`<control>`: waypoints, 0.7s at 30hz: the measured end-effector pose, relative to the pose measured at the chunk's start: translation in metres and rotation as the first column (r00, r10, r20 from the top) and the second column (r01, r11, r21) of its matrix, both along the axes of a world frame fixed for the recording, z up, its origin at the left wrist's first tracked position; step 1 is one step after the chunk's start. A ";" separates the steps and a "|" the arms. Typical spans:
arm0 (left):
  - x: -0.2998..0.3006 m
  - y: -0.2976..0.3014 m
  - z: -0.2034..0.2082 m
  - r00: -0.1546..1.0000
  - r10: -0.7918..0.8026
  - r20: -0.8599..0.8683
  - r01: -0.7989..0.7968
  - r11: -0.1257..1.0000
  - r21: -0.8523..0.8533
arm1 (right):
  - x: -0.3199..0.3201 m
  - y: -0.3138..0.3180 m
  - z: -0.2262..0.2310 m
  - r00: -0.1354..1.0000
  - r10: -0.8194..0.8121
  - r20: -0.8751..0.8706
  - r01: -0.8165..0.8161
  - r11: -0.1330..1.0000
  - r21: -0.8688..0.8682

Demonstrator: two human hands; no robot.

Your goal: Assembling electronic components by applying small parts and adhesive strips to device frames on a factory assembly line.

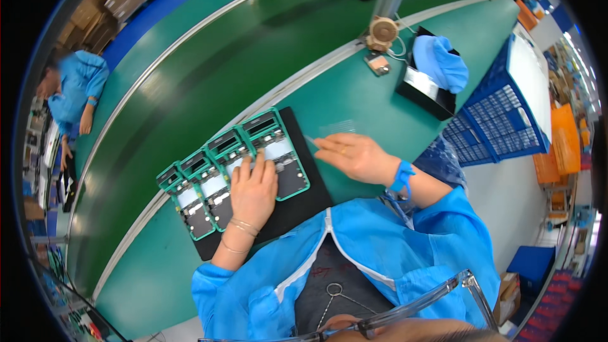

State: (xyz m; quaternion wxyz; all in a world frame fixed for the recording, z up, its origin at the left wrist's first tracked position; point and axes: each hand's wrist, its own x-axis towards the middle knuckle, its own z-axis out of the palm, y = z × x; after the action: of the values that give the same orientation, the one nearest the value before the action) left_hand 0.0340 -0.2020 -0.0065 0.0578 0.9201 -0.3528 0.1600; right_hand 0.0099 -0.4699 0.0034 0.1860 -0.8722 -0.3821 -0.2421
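Several green fixtures, each holding what looks like an opened phone with its circuit board and dark battery area showing, stand in a slanted row on a black mat (303, 152). My left hand (254, 193) lies over one fixture, fingers stretched and apart, fingertips on its upper part. Just right of it is the rightmost fixture (292, 177), uncovered. My right hand (354, 155) is to the right of the mat, fingers pressed together; a thin pale sliver shows at its fingertips, too small to name. Beyond it lies a clear plastic sheet (341, 128) on the green bench.
A conveyor belt (209, 88) runs along the bench's far side. At far right are a black box (429, 98) with a blue cloth, and a blue crate (506, 123). A metal post with a small fan (382, 33) stands ahead. Another person (77, 88) sits at far left.
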 end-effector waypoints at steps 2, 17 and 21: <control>0.000 -0.001 0.001 1.000 -0.007 0.000 0.007 1.000 -0.023 | -0.021 -0.032 -0.004 0.993 -0.076 -0.085 0.080 0.996 0.048; -0.012 -0.091 -0.014 0.756 -0.619 -0.212 0.612 0.784 -0.105 | -0.091 -0.062 -0.031 0.959 -0.116 -0.257 0.176 0.959 0.222; -0.011 -0.089 -0.018 0.761 -0.594 -0.261 0.582 0.803 -0.128 | -0.089 -0.064 -0.033 0.951 -0.090 -0.295 0.163 0.958 0.235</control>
State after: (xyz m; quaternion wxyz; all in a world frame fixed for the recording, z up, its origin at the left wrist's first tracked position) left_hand 0.0232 -0.2914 -0.0247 0.1739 0.7748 -0.6078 0.0048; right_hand -0.0789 -0.5340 -0.0291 0.3339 -0.8891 -0.2601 -0.1745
